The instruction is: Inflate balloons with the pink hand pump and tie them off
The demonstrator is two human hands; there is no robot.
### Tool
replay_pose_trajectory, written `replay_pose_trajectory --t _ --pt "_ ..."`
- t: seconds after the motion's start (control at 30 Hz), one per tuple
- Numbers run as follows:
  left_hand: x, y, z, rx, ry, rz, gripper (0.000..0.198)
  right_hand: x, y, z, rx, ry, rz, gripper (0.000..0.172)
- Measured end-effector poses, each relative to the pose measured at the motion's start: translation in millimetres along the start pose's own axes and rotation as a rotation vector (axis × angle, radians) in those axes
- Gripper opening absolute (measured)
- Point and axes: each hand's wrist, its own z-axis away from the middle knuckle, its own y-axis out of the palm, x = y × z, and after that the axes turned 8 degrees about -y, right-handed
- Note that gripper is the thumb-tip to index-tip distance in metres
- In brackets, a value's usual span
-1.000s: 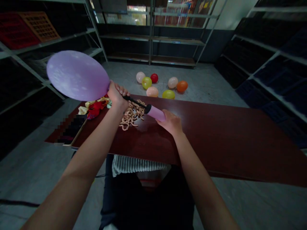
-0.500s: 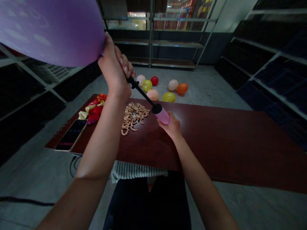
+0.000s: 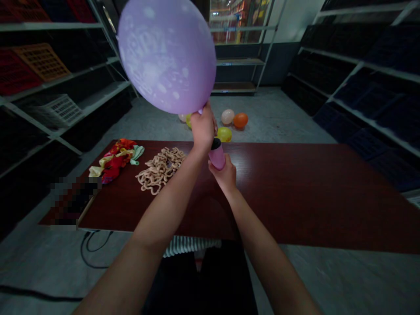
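A large inflated purple balloon (image 3: 167, 57) with white print fills the upper middle of the head view. My left hand (image 3: 203, 127) is closed round its neck, and the balloon rises up and left from it. Low and to the right, my right hand (image 3: 226, 174) grips the pink barrel of a hand balloon pump (image 3: 217, 156). The pump's black cap now sits right under my left hand. Fingers hide the nozzle end and the balloon's mouth.
On the dark red table (image 3: 311, 188) lie a heap of beige curled balloons (image 3: 160, 170), limp coloured balloons (image 3: 113, 164) and a blurred-out object at the left edge. Inflated balloons, among them an orange one (image 3: 240, 120), rest on the floor beyond. Shelves with crates (image 3: 62, 109) stand around.
My left hand has come down and right toward my right hand, pushing the pump's black rod from extended to drawn in. The balloon has swung right with it; the camera view has shifted left.
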Motion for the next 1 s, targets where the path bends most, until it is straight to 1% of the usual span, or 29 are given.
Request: replay_pose_trajectory --t 0.07,0.13,0.2,0.27,0.33,0.43,0.53,0.67,0.87,0.93,1.0 --pt "6.3 -4.3 0.7 -0.020 -0.032 0.081 0.054 -0.2 -0.9 0.1 0.019 -0.012 0.023 0.038" --pt "6.2 -11.3 -1.1 -0.030 -0.051 0.139 0.053 -0.8 -2.4 0.7 0.031 -0.029 0.079 0.037" --pt "3.5 -23.1 -3.9 -0.035 -0.068 0.165 0.051 -1.5 -4.2 1.8 0.020 -0.064 0.169 0.036" --pt "1.2 -40.0 -6.1 -0.062 -0.092 0.185 0.050 -1.5 -5.9 3.5 0.008 -0.130 0.269 0.033" --pt "0.3 -60.6 -6.7 -0.118 -0.126 0.233 0.050 0.0 -6.7 5.4 0.019 -0.214 0.351 0.028" --pt "-1.3 -92.7 -5.2 -0.168 -0.168 0.317 0.049 5.2 -5.7 8.4 0.071 -0.328 0.419 0.023" --pt "-7.9 -120.3 -3.2 -0.179 -0.171 0.370 0.050 10.4 -3.1 10.7 0.125 -0.413 0.457 0.025" --pt "-27.5 -151.2 -4.4 -0.228 -0.143 0.433 0.051 13.0 -0.9 12.8 0.167 -0.486 0.499 0.025" --pt "-69.8 -193.3 -9.7 -0.263 -0.108 0.496 0.053 11.2 0.2 16.0 0.180 -0.570 0.494 0.020" --pt "-86.3 -200.9 -9.6 -0.268 -0.076 0.489 0.054 10.8 1.2 16.8 0.175 -0.585 0.480 0.021" --pt "-102.5 -201.1 -7.3 -0.259 -0.042 0.465 0.055 11.0 2.6 17.1 0.170 -0.588 0.451 0.024"
